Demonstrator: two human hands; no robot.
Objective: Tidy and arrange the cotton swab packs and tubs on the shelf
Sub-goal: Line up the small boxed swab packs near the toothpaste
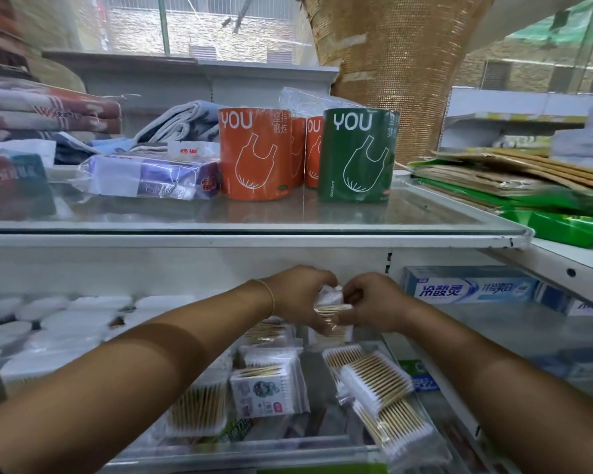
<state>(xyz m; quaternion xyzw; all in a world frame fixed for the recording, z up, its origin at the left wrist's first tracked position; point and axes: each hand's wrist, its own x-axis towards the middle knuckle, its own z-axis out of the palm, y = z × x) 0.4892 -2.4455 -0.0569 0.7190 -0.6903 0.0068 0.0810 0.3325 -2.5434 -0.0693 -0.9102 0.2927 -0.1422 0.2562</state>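
Clear plastic pack of wooden cotton swabs point(332, 307), left of the blue toothpaste box point(469, 289); left hand point(298, 292) and right hand point(374, 302) pinch it; I'd lay it flat, straight.

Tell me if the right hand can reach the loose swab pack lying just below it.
Probably yes: the loose swab pack lies uncovered below the right hand, though its grip is on the held pack.

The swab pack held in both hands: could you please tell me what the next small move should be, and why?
Probably lower it onto the back packs just beneath it. The left hand and right hand both pinch the swab pack right above them, so little travel is needed, and the askew front packs look like they need sorting next.
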